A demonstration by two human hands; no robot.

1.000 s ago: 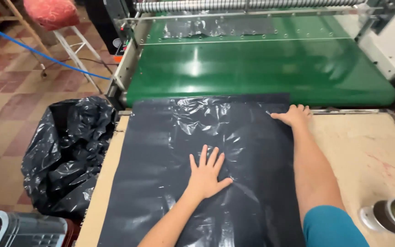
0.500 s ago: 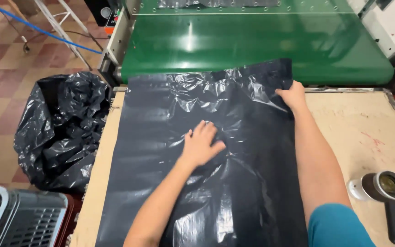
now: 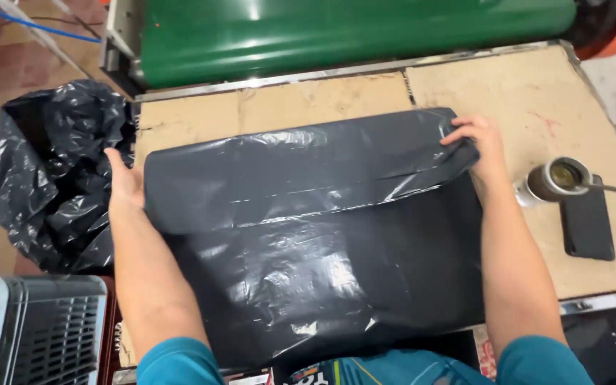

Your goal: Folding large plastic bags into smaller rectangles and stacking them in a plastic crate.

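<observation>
A stack of black plastic bags (image 3: 308, 228) lies on the cardboard-covered table (image 3: 308, 96), its far part folded back over the near part. My left hand (image 3: 124, 187) presses against the left end of the fold, at the table's left edge. At the right end, my right hand (image 3: 480, 146) pinches the upper corner of the folded flap. Both forearms run along the sides of the stack.
A green conveyor belt (image 3: 351, 32) runs across the back. A bin lined with a black bag (image 3: 55, 171) stands left of the table. A metal cup with a straw (image 3: 557, 178) and a dark phone (image 3: 587, 224) lie at the right. A grey crate (image 3: 37, 328) sits bottom left.
The far end of the black bags has been pulled off the green belt and folded toward me. My left hand moved from the middle to the left edge; the view shifted down.
</observation>
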